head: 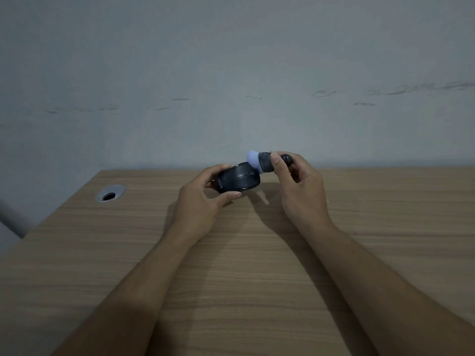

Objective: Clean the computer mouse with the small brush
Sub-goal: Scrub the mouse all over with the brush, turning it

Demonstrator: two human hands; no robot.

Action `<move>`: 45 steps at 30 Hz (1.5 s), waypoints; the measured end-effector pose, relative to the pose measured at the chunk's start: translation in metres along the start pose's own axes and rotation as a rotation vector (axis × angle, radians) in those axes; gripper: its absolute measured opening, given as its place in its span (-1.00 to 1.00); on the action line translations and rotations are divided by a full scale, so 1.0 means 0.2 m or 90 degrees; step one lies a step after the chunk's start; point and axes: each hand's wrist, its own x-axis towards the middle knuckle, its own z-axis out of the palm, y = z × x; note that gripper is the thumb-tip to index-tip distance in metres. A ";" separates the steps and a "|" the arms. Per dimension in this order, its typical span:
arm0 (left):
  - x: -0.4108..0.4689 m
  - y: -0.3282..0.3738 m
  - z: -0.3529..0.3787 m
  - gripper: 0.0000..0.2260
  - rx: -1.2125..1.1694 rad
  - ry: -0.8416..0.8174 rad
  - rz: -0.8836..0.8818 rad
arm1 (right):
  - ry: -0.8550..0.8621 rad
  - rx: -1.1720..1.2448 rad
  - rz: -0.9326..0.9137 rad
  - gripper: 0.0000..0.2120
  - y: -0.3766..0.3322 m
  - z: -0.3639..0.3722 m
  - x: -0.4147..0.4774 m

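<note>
Grommet hole (pixel 111 193) at far left of wooden desk (pixel 257 278), well apart from the action, irrelevant. Left hand (pixel 203 201) next, curled partway round the computer mouse (pixel 237 180), thumb under the near edge, fingers over the far side, mouse lifted just off the desk near its back edge, tilted, button end toward the right. Black hard-shell plastic, probably light and stiff, smooth enough to slip if pinched only at the tips; best gripped across the flanks as now, top and wheel area left bare for brushing. Small brush (pixel 262 163) to the right, pale lavender bristle tuft touching the upper right end of the mouse, dark stubby ferrule behind it, knob end poking out past the knuckles. Bristles likely soft and splaying, so light pressure should do; handle short, best pinched close to the ferrule for control. Right hand (pixel 298 181) closed round that handle, thumb pressed on the ferrule side, remaining fingers folded in. Judged mid-clean, brush on the front of the mouse.
</note>
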 end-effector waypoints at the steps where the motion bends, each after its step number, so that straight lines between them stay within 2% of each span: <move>1: -0.01 0.01 0.00 -0.40 0.017 -0.007 0.011 | 0.002 0.005 -0.003 -0.81 0.00 0.00 0.00; 8: 0.00 0.03 -0.02 -0.44 -0.005 0.067 -0.015 | -0.027 -0.042 -0.004 -0.78 0.01 0.00 0.00; 12: 0.00 0.02 -0.02 -0.44 0.009 0.061 -0.016 | -0.083 -0.079 -0.007 -0.77 0.01 0.02 -0.01; 17: -0.01 0.03 0.00 -0.43 0.029 0.039 0.014 | -0.001 -0.090 -0.022 -0.82 0.00 0.00 0.00; 19: -0.01 0.03 0.00 -0.42 0.037 0.024 0.029 | -0.002 -0.091 -0.031 -0.82 0.00 -0.01 0.00; 28: -0.01 0.02 -0.01 -0.42 0.094 0.041 0.072 | -0.129 -0.015 -0.049 -0.85 -0.02 0.01 -0.03; 33: -0.02 0.03 -0.01 -0.41 0.102 0.045 0.083 | -0.021 -0.125 -0.030 -0.84 0.03 -0.02 0.00; 35: -0.02 0.04 -0.01 -0.42 0.112 0.035 0.095 | -0.012 -0.120 -0.049 -0.86 0.02 -0.02 0.00; 42: -0.02 0.03 0.01 -0.45 0.151 0.053 0.119 | -0.168 -0.050 -0.093 -0.85 -0.02 0.00 -0.03; 45: -0.02 0.04 0.00 -0.44 0.143 0.064 0.123 | -0.126 -0.112 -0.076 -0.84 0.02 -0.01 -0.01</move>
